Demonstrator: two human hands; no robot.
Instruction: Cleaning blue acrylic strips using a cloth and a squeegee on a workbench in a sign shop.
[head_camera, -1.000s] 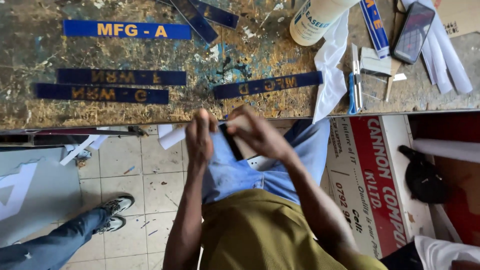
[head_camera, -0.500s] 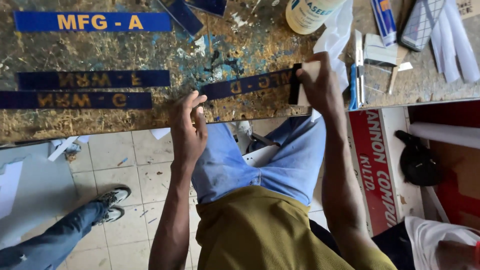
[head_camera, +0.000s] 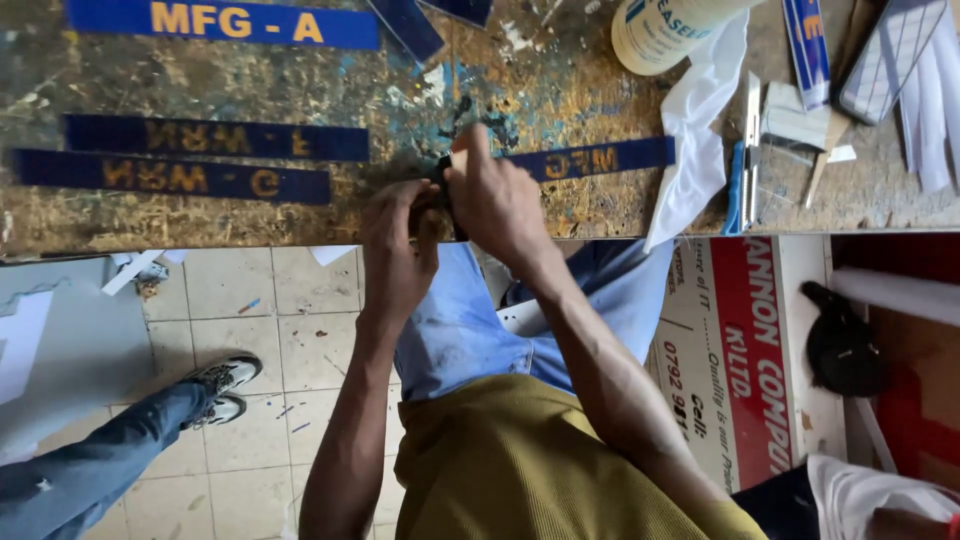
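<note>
At the frame's center, the right hand (head_camera: 495, 195) and left hand (head_camera: 400, 245) both pinched the near end of a blue lettered strip (head_camera: 590, 160) on the paint-stained workbench (head_camera: 300, 225), seemingly working its edge; peeling it would call for a steady pull.

Navy strip (head_camera: 590, 160) with gold letters right of the right hand (head_camera: 495, 195); two matching navy strips (head_camera: 215, 138) left of the left hand (head_camera: 395, 245). Worktop (head_camera: 480, 90) brown, speckled with blue and white paint. White cloth (head_camera: 700, 130) further right.
</note>
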